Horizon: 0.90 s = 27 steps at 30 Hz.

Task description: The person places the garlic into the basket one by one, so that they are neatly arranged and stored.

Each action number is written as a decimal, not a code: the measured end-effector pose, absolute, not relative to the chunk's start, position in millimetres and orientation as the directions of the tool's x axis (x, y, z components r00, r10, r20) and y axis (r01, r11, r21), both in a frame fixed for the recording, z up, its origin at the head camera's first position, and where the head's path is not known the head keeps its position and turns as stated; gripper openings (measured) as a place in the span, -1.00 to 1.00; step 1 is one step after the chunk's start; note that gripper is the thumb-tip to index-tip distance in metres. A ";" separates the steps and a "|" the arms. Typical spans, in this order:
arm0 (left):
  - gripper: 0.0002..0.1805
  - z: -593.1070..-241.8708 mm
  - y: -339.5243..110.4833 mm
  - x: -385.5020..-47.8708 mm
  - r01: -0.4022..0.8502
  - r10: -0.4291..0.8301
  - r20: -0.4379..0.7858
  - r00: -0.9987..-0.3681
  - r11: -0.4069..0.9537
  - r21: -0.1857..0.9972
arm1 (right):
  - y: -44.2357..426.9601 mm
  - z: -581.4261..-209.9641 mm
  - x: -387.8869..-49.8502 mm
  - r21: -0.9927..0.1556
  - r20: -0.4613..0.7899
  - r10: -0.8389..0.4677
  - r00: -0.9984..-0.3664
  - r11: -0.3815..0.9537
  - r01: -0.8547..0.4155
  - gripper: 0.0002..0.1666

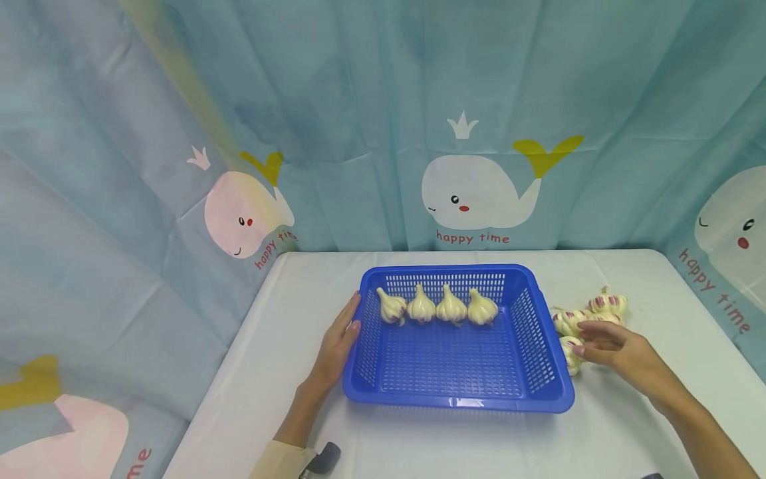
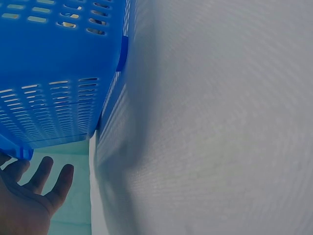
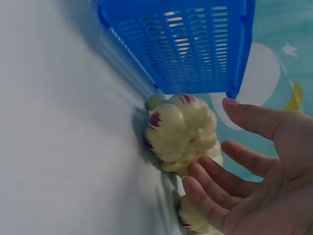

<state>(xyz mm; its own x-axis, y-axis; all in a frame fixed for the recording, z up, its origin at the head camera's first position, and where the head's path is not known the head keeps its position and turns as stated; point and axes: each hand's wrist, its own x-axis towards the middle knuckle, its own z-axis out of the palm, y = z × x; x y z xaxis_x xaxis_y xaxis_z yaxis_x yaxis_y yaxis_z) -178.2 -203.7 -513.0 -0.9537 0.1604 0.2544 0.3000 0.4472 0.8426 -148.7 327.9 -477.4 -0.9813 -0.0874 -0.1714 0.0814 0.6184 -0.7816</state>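
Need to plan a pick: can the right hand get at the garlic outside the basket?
Probably yes: the empty right hand is close beside the garlic, with nothing visible between them.

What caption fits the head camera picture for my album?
Four garlic bulbs line up in a blue basket, with more garlic beside it on the white table.

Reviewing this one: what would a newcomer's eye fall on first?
Probably the blue basket, central on the white table, with four garlic bulbs lined up toward its far side. Next, the purple-streaked garlic to its right, by the right hand. Behind, whales on the curtain.
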 end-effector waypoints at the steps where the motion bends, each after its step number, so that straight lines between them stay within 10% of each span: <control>1: -0.38 -513.1 -203.7 -178.2 0.300 0.160 0.255 -0.954 0.447 0.843 | 327.8 -478.6 -148.1 -0.783 -0.171 -0.088 -0.981 0.617 0.081 -0.14; 27: -0.38 -512.5 -203.0 -176.6 0.299 0.157 0.255 -0.954 0.443 0.845 | 317.3 -492.7 -150.5 -0.767 -0.181 -0.115 -0.977 0.639 0.067 -0.07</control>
